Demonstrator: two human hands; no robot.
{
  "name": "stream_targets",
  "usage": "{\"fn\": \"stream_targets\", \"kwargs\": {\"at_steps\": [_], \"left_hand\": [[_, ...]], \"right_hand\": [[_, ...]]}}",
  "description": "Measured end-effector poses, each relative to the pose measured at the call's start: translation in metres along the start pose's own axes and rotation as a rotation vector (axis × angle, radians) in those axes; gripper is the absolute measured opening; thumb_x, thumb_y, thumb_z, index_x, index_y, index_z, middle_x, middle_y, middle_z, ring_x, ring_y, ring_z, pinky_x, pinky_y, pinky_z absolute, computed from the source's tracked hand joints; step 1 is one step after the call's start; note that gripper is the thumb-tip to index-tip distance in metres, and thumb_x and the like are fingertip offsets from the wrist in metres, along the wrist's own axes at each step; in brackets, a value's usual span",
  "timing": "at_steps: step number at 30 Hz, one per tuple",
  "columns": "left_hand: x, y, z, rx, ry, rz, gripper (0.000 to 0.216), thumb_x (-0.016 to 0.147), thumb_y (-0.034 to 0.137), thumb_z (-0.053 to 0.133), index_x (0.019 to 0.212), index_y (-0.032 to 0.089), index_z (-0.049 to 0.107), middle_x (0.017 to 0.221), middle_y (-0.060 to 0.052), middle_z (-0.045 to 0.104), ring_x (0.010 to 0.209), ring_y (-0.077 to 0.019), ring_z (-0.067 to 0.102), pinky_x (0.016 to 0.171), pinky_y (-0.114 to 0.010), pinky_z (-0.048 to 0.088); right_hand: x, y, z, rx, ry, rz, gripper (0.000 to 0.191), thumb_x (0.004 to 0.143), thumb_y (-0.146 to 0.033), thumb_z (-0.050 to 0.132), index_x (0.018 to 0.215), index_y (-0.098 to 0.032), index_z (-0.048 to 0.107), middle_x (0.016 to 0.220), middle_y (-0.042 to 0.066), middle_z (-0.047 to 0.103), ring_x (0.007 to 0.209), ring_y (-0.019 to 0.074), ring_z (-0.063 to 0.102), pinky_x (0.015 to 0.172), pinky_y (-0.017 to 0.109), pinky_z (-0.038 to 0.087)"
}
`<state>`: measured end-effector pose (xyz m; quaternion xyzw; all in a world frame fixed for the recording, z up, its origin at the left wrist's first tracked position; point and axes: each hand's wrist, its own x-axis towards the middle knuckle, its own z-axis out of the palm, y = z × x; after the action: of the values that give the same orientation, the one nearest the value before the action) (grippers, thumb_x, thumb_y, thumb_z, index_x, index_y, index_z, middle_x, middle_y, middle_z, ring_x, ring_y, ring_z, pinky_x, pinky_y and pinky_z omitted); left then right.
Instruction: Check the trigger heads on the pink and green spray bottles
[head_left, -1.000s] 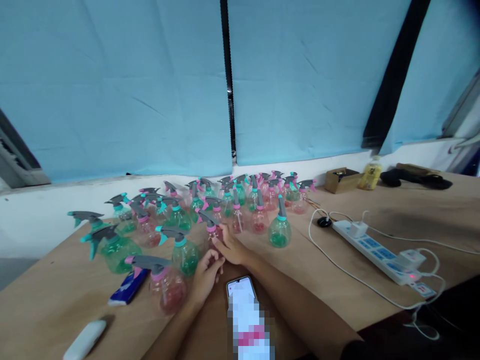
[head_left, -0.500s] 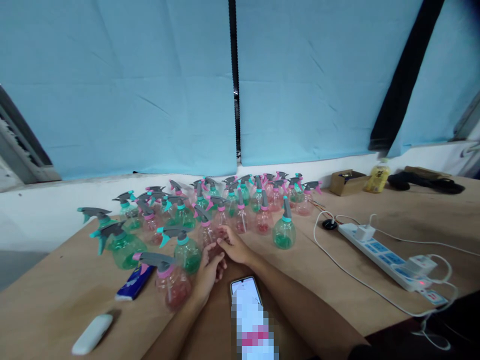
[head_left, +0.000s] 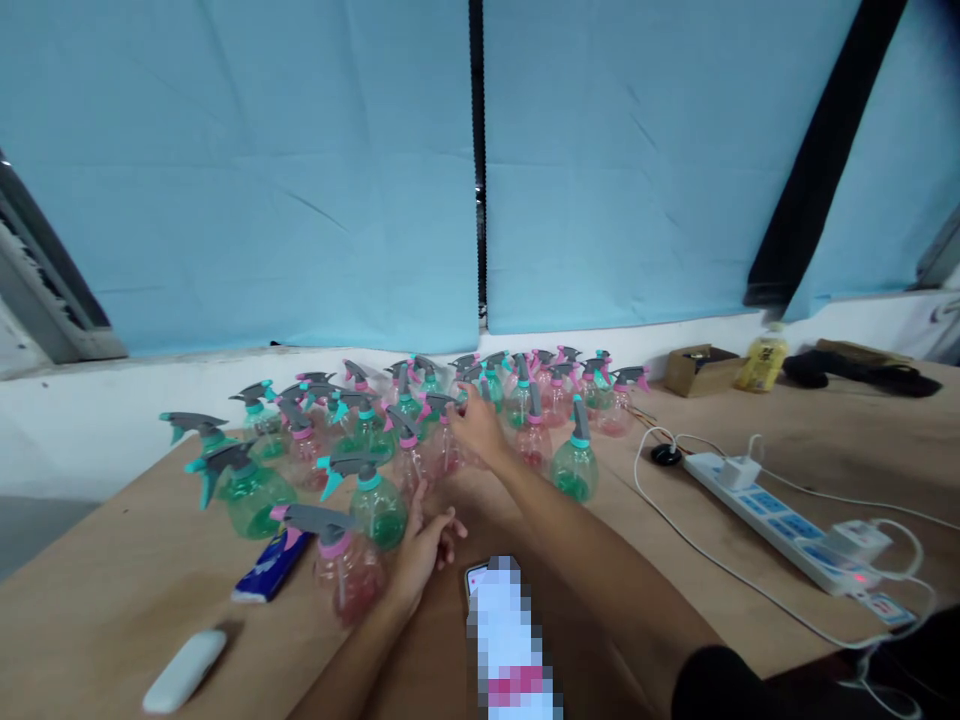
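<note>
Head view: with right hand (head_left: 480,425) at pink bottle (head_left: 448,452), among other bottles (head_left: 533,445), hiding some; impossible to say if gripping. With left hand (head_left: 421,552) relaxed, half unfolded, between green bottle (head_left: 379,516) and phone (head_left: 512,640).

- green spray bottles (head_left: 575,473): see-through, grey heads, teal collars
- pink spray bottles (head_left: 352,582): same grey heads but pink collars, kinda cute
- packet (head_left: 268,570): deep blue, bit of white
- power strip (head_left: 776,528): white w/ blue patches, red light
- curtains (head_left: 300,200): plain light blue
</note>
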<state>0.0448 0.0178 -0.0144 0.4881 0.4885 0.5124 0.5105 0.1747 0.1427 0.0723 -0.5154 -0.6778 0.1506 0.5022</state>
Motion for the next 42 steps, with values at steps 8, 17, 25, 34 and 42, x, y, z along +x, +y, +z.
{"fn": "stream_targets", "kwargs": {"at_steps": [8,17,25,34,42], "left_hand": [[0.004,-0.004,-0.002,-0.017,0.05,-0.002,0.084,0.078,0.046,0.063,0.147,0.023,0.02,0.062,0.007,0.061,0.038,-0.0079,0.043,0.036,-0.016,0.024],[-0.001,0.005,0.003,0.013,0.068,-0.021,0.061,0.075,0.046,0.06,0.126,0.025,0.036,0.057,0.01,0.054,0.037,-0.0075,0.04,0.037,-0.016,0.021],[0.005,-0.001,-0.001,-0.063,0.002,-0.058,0.035,0.071,0.035,0.06,0.094,0.028,0.034,0.051,0.015,0.04,0.037,-0.0047,0.031,0.04,-0.014,0.015],[0.005,0.0,-0.001,-0.087,-0.057,-0.064,0.032,0.07,0.031,0.059,0.085,0.028,0.031,0.051,0.015,0.037,0.035,-0.0038,0.027,0.04,-0.015,0.011],[0.004,-0.001,-0.001,-0.064,-0.073,-0.052,0.027,0.07,0.031,0.058,0.083,0.026,0.034,0.051,0.014,0.037,0.037,-0.0047,0.028,0.04,-0.015,0.012]], "right_hand": [[0.01,-0.005,-0.002,-0.211,-0.114,-0.086,0.019,0.087,-0.037,0.06,0.09,-0.019,0.065,0.08,0.004,0.069,0.075,0.0175,0.062,0.067,0.025,0.038],[-0.012,-0.007,-0.033,-0.092,-0.06,-0.179,0.022,0.091,-0.04,0.055,0.091,-0.02,0.064,0.076,0.001,0.066,0.07,0.015,0.058,0.066,0.025,0.035],[-0.058,0.012,-0.046,0.212,0.108,-0.255,0.02,0.091,-0.04,0.054,0.089,-0.02,0.058,0.086,0.002,0.063,0.084,0.0163,0.057,0.077,0.026,0.041],[-0.074,0.042,-0.023,0.54,0.115,-0.081,0.024,0.08,-0.035,0.064,0.09,-0.022,0.046,0.073,-0.005,0.047,0.06,0.0105,0.046,0.058,0.021,0.038],[-0.065,0.038,-0.042,0.675,-0.272,-0.137,0.027,0.068,-0.015,0.052,0.09,-0.022,0.065,0.088,0.001,0.064,0.083,0.0159,0.06,0.076,0.027,0.047]]}}
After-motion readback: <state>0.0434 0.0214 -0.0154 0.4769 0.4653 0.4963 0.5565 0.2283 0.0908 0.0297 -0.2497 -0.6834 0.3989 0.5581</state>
